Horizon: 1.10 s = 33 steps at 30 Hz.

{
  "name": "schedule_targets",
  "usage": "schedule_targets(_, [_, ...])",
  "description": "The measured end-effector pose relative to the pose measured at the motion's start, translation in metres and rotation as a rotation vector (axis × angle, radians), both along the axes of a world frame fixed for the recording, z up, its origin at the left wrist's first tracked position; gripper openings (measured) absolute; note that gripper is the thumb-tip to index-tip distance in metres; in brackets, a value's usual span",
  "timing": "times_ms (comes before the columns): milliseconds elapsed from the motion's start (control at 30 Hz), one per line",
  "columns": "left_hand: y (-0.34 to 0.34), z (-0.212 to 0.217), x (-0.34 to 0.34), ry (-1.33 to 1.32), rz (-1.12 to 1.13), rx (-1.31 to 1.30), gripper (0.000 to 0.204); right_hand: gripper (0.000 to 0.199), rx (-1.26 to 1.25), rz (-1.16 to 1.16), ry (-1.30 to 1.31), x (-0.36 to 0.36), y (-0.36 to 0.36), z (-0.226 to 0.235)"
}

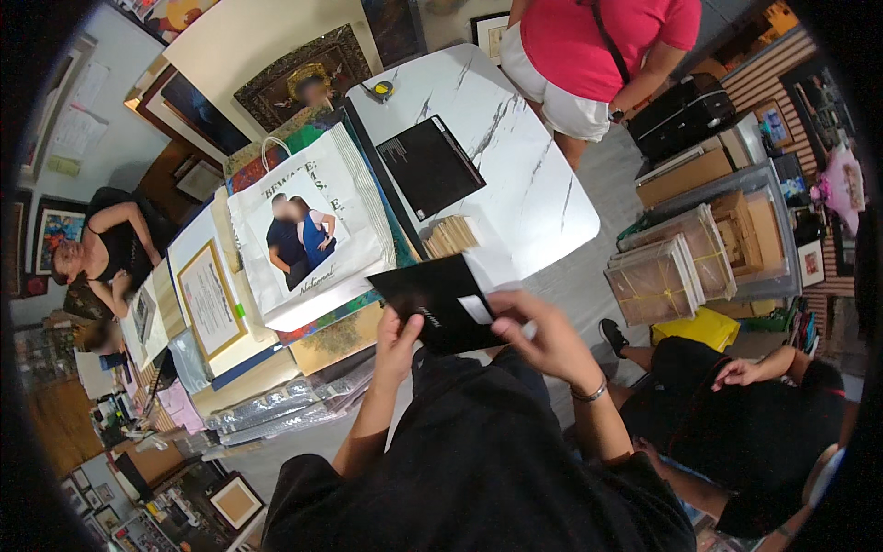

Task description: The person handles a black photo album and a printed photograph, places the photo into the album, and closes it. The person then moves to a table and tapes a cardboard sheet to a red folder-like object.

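A flat black folder (437,308) with small pale print and a white label (475,309) is held in front of my body. My left hand (397,342) grips its lower left edge, thumb on top. My right hand (543,336) is closed at its right edge beside the label, with a bit of something white showing by the fingers. Just beyond lies a stack of small tan cards (448,237) on a white marbled table (552,198). Farther back, a larger black folder (430,166) lies flat on the same table.
Left of the table, a white paper bag (308,225) with a printed photo lies over stacked pictures, near a gold-framed certificate (210,296). A yellow tape measure (383,89) sits at the far edge. People are at the left, far right and near right. Wrapped frames (648,281) stand right.
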<state>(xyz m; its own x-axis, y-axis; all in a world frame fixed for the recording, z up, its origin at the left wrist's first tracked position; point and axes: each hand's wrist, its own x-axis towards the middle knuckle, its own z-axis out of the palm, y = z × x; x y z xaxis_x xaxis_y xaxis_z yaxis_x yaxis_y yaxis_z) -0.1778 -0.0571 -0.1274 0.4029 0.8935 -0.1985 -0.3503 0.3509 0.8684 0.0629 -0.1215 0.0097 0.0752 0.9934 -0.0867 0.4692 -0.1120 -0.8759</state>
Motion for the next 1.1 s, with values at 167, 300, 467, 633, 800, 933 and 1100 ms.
schedule_targets(167, [-0.003, -0.021, -0.035, -0.012, 0.326, -0.158, 0.043, 0.021, 0.159, -0.569, 0.306, 0.07, 0.088, -0.064])
schedule_targets(300, [-0.016, -0.011, -0.032, -0.016, 0.449, -0.184, 0.044, 0.03, 0.053, -0.458, -0.112, 0.119, 0.177, -0.238])
schedule_targets(467, [-0.029, 0.027, -0.022, -0.169, 0.61, -0.271, 0.05, 0.059, -0.153, -0.33, -0.451, 0.097, 0.268, -0.333])
schedule_targets(633, [-0.05, 0.025, -0.009, -0.094, 0.798, -0.355, 0.054, 0.039, -0.101, -0.32, -0.65, 0.089, 0.307, -0.35])
schedule_targets(800, [-0.053, 0.006, 0.017, -0.135, 0.8, -0.426, 0.042, 0.02, -0.027, -0.312, -0.465, 0.141, 0.309, -0.36])
schedule_targets(933, [-0.041, -0.034, 0.02, -0.376, 0.657, -0.366, 0.022, 0.015, 0.037, -0.255, -0.208, 0.164, 0.298, -0.313])
schedule_targets(1100, [0.068, -0.079, 0.078, -0.813, 0.001, -0.255, 0.03, 0.011, 0.182, -0.169, -0.201, 0.193, 0.274, -0.215])
